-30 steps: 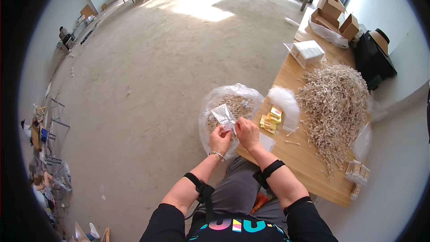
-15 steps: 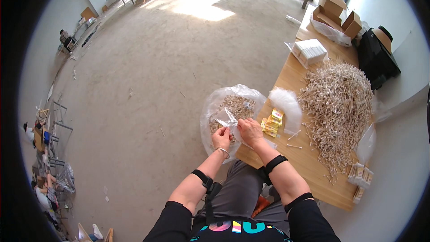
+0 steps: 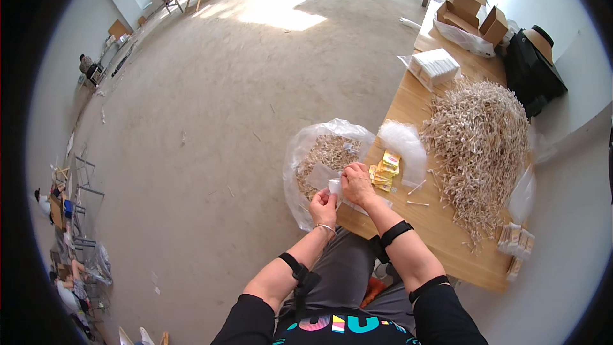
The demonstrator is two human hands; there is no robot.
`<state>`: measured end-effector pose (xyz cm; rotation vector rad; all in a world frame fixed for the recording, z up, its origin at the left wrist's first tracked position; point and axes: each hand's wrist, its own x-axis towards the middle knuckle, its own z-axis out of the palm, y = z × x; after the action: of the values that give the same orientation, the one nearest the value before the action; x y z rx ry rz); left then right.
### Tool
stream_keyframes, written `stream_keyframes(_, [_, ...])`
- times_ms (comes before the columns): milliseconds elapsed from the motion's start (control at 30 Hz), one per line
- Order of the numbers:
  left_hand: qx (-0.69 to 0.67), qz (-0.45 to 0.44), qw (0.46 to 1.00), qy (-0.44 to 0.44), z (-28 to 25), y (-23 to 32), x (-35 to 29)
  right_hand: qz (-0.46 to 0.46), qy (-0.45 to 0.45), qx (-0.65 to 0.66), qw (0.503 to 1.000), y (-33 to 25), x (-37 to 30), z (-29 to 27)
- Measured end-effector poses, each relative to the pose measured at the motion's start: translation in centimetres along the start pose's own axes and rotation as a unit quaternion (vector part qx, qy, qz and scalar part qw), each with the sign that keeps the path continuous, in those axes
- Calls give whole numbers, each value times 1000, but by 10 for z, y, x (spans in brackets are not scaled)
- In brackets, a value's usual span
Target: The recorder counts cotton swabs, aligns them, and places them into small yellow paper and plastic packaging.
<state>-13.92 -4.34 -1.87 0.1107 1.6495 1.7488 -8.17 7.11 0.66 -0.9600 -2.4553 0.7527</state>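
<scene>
My left hand [image 3: 323,207] pinches a small clear plastic bag [image 3: 334,186] by its lower edge. Closed on the right side of that bag is my right hand [image 3: 357,182], its fingertips partly hidden. Both hands hover over the near rim of a large clear plastic sack [image 3: 295,153], which holds many loose cotton swabs [image 3: 329,151]. Just right of my right hand, several small yellow printed packets [image 3: 387,169] lie on the table's corner. Beside them fans a stack of clear plastic bags [image 3: 408,147].
A big heap of cotton swabs [image 3: 479,147] covers much of the wooden table [image 3: 440,243] on my right. Farther back are a white wrapped pack [image 3: 434,67], open cardboard boxes [image 3: 465,13] and a black case [image 3: 533,76]. Filled swab packs [image 3: 516,241] lie at the right edge.
The small bag has come lower, toward me, and its upper part no longer stands up. My left hand has shifted slightly right and down; the right hand has risen a little.
</scene>
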Motion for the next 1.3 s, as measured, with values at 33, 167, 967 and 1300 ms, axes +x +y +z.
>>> stream_keyframes(33, [18, 9, 1000, 15, 2, -3, -3, 1, 5, 12, 1000, 2, 0, 1])
stream_keyframes(167, [62, 52, 996, 32, 9, -9, -13, -15, 0, 46, 999, 13, -4, 1])
stream_keyframes(967, [398, 410, 754, -324, 73, -6, -93, 84, 211, -197, 954, 98, -167, -106])
stream_keyframes(1300, [564, 518, 486, -421, 150, -19, -72, 105, 240, -124, 957, 83, -204, -104])
